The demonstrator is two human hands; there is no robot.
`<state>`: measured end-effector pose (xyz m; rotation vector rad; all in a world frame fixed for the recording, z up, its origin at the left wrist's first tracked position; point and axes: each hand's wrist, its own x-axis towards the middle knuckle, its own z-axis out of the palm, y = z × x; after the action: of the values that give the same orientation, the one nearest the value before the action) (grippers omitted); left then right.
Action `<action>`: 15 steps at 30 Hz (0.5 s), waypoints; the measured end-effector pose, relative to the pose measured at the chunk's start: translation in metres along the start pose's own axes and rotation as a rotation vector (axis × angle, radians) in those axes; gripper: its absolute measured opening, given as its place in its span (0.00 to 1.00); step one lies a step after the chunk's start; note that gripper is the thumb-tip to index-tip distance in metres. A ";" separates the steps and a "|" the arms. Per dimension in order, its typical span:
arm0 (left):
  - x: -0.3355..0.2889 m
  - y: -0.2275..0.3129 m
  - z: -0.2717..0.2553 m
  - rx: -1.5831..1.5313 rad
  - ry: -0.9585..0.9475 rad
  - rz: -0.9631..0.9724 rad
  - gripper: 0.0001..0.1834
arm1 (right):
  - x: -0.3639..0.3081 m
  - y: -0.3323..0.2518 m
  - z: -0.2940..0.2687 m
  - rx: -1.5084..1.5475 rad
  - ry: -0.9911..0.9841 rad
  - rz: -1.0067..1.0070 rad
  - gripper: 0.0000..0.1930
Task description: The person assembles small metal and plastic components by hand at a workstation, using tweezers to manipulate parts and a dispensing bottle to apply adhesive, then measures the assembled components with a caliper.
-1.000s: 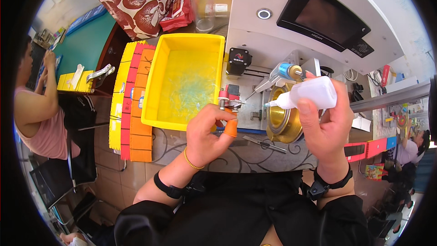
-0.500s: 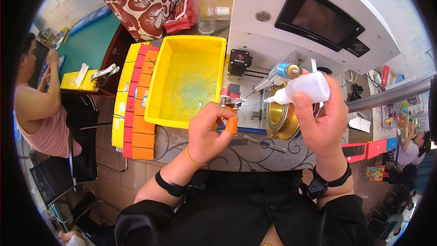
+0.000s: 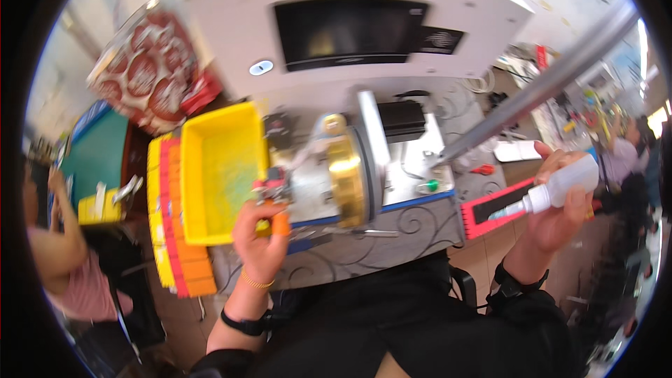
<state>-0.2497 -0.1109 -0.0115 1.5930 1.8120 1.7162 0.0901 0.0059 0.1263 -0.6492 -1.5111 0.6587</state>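
My left hand (image 3: pixel 257 241) is closed at the small red-and-metal fixture (image 3: pixel 273 187) beside the yellow tub; motion blur softens its fingertips. An orange finger cot (image 3: pixel 281 224) covers one of its digits. Off to the right, my right hand (image 3: pixel 558 220) grips a white squeeze bottle (image 3: pixel 572 180) lying nearly level, its narrow nozzle (image 3: pixel 511 210) pointing left. The bottle is well apart from the gold-coloured wheel (image 3: pixel 344 175), which stands on the machine between my hands.
A yellow tub (image 3: pixel 187 192) holds pale green bits. Yellow, red and orange boxes (image 3: pixel 199 276) stand left of it. The white machine housing (image 3: pixel 238 28) with a black screen (image 3: pixel 343 31) rises behind. A grey pole (image 3: pixel 532 91) slants at right, above a red-framed tray (image 3: pixel 470 222). A co-worker (image 3: pixel 77 259) sits at left.
The view has swung to the right. My right hand has carried the squeeze bottle away from the wheel, out to the right. My left hand stays at the red-and-metal fixture.
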 end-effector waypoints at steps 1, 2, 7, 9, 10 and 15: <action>-0.003 0.001 -0.002 0.002 0.014 -0.037 0.07 | -0.001 0.007 -0.021 -0.029 0.078 0.000 0.22; -0.006 -0.002 -0.004 -0.009 0.018 -0.069 0.06 | -0.004 0.014 -0.036 -0.055 0.140 -0.002 0.18; -0.008 -0.003 -0.002 -0.072 0.009 -0.079 0.04 | -0.008 0.048 -0.062 -0.550 0.306 0.080 0.12; -0.008 0.001 0.000 -0.096 0.020 -0.116 0.04 | -0.006 0.066 -0.059 -0.735 0.237 0.092 0.12; -0.008 0.003 -0.001 -0.121 0.038 -0.156 0.04 | -0.006 0.078 -0.056 -0.753 0.192 0.111 0.12; -0.014 -0.001 -0.006 -0.073 0.024 -0.136 0.03 | -0.007 0.097 -0.045 -0.843 0.087 0.026 0.15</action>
<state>-0.2489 -0.1249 -0.0170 1.3927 1.8014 1.7260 0.1362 0.0666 0.0516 -1.3096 -1.6780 -0.0279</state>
